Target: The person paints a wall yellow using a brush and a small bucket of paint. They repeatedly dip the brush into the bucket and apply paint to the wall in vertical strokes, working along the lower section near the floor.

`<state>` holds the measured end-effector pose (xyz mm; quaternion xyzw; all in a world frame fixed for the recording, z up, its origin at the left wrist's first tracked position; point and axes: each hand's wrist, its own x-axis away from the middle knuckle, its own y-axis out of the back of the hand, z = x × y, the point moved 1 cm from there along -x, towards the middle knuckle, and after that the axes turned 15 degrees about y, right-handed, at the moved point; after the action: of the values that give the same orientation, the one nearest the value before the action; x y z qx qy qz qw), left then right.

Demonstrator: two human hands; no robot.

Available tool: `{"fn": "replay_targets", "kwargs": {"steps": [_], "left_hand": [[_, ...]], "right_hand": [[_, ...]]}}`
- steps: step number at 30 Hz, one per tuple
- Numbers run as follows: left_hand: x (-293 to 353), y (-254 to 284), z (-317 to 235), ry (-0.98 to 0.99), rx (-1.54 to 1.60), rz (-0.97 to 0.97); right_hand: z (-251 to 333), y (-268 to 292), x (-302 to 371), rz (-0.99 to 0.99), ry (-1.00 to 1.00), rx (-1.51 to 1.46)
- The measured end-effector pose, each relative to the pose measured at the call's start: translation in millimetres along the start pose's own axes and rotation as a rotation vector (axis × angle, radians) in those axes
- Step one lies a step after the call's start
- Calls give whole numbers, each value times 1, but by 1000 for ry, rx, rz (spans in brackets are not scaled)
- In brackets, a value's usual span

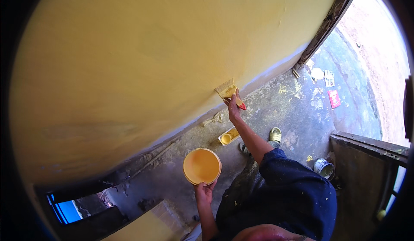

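Observation:
My right hand point(233, 105) grips a wide paintbrush point(227, 89) with pale bristles, a yellow-smeared body and a red handle end. Its bristles are against or very near the lower part of the yellow wall point(151, 60); which of the two I cannot tell. Low on my left, my left hand point(204, 193) supports a round tub of yellow paint point(201, 166) from its near side and underneath, the thumb side at the rim. Along the bottom of the wall runs a paler, bluish-white strip point(177, 131) above the floor.
On the stained concrete floor lie a white tray point(229, 136) with a yellow-coated cup in it, a crumpled rag point(213, 119), a paint-streaked metal can point(323, 168) and a red packet point(334, 99). A doorway frame point(327, 23) borders the wall at right; a dark door point(358, 167) stands lower right.

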<state>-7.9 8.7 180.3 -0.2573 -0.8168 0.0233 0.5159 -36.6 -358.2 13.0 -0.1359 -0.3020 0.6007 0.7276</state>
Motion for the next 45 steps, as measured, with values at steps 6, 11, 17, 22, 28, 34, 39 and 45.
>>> {"fn": "replay_targets", "kwargs": {"steps": [6, 11, 17, 22, 28, 34, 39, 45], "left_hand": [[8, 2, -3, -57, -35, 26], [4, 1, -6, -4, 2, 0], [2, -1, -1, -21, -7, -10], [1, 1, -1, 20, 27, -3], [13, -2, 3, -62, 12, -81], [8, -13, 3, -28, 23, -35], [-4, -38, 21, -38, 3, -54], [12, -65, 43, -59, 5, 52]], "right_hand": [[29, -11, -33, -46, 21, -6], [175, -34, -7, 146, 283, -207], [160, -29, -11, 209, 466, -56], [26, 9, -12, 5, -23, 92], [104, -16, -61, -91, 122, 0], [257, -22, -70, 156, 613, -236], [145, 25, -87, 24, 345, 70], [83, 63, -115, -3, 39, 129]]}}
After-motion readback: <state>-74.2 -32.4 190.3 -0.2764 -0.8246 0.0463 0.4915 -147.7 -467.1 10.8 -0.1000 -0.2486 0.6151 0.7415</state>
